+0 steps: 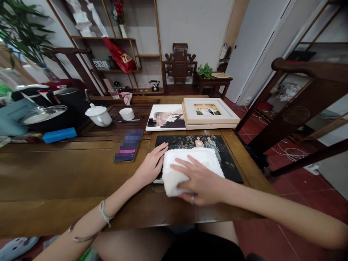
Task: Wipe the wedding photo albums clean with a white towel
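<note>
A dark photo print (pixel 231 161) of a couple lies flat on the wooden table (pixel 67 170) in front of me. A folded white cloth (pixel 185 163) rests on it. My right hand (pixel 202 183) lies on top of the cloth, fingers stretched out and pressing it down; a ring shows on one finger. My left hand (pixel 152 163) lies flat with fingers apart on the print's left edge, touching the cloth's side. A phone (pixel 127 145) lies just left of the print.
Behind the print lie another photo panel (pixel 166 117) and a stack of light framed pictures (pixel 209 112). A white teapot (pixel 98 115), a cup (pixel 127 114), pots and a blue block (pixel 59 135) stand at the left. A wooden chair (pixel 307 101) stands to the right.
</note>
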Action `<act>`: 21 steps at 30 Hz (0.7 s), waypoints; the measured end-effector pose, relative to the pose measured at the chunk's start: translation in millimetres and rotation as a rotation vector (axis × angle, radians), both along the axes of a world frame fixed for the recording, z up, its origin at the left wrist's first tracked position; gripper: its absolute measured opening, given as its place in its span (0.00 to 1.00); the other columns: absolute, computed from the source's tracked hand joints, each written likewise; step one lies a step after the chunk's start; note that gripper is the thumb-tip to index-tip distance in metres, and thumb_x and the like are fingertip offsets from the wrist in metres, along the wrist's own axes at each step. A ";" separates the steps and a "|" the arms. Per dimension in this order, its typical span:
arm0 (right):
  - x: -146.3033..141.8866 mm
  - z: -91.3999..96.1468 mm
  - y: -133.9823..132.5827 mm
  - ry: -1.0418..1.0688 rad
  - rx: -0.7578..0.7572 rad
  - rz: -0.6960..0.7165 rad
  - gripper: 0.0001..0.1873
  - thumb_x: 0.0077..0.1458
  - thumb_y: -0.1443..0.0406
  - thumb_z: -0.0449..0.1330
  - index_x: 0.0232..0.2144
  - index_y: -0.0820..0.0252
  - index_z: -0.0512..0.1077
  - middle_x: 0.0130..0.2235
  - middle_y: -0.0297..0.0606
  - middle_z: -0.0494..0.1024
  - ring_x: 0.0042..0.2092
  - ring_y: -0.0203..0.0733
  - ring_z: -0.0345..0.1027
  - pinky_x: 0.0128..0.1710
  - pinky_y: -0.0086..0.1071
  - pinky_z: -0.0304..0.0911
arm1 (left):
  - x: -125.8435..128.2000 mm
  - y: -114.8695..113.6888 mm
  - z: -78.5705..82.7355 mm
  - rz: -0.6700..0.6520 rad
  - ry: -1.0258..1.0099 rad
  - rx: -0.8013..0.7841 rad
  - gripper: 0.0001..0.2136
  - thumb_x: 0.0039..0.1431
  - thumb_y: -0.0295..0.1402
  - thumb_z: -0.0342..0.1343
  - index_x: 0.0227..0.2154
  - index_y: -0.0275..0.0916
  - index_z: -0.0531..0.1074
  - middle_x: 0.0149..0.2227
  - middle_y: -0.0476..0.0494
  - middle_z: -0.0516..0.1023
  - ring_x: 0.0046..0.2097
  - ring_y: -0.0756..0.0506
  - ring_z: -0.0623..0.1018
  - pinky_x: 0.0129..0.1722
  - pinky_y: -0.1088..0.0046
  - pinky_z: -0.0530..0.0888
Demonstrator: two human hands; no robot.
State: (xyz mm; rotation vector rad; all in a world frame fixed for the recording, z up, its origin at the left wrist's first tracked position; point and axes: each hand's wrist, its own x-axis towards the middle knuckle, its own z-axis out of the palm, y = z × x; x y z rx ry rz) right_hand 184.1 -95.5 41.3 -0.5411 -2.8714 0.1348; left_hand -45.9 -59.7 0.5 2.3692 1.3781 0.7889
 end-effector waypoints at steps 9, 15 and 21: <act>-9.3 4.2 61.8 -0.011 0.063 -0.323 0.17 0.61 0.59 0.51 0.45 0.61 0.73 0.57 0.54 0.65 0.61 0.62 0.53 0.55 0.60 0.51 | -0.4 0.4 -3.8 0.000 -0.030 0.027 0.19 0.65 0.32 0.39 0.56 0.36 0.65 0.61 0.38 0.64 0.63 0.42 0.62 0.62 0.55 0.60; -22.6 4.8 -2.8 -0.058 0.025 -0.146 0.16 0.59 0.58 0.52 0.44 0.56 0.74 0.61 0.52 0.60 0.63 0.68 0.46 0.54 0.65 0.48 | -2.1 0.6 -1.2 -0.006 -0.010 -0.016 0.19 0.65 0.33 0.40 0.55 0.37 0.67 0.62 0.38 0.63 0.63 0.40 0.62 0.62 0.55 0.61; -15.4 4.5 -16.2 -0.065 -0.010 -0.032 0.13 0.50 0.62 0.61 0.40 0.56 0.74 0.62 0.48 0.58 0.63 0.63 0.46 0.57 0.60 0.46 | -1.6 -0.2 0.6 -0.012 -0.014 -0.021 0.21 0.64 0.32 0.40 0.56 0.34 0.65 0.62 0.36 0.63 0.63 0.40 0.62 0.62 0.55 0.61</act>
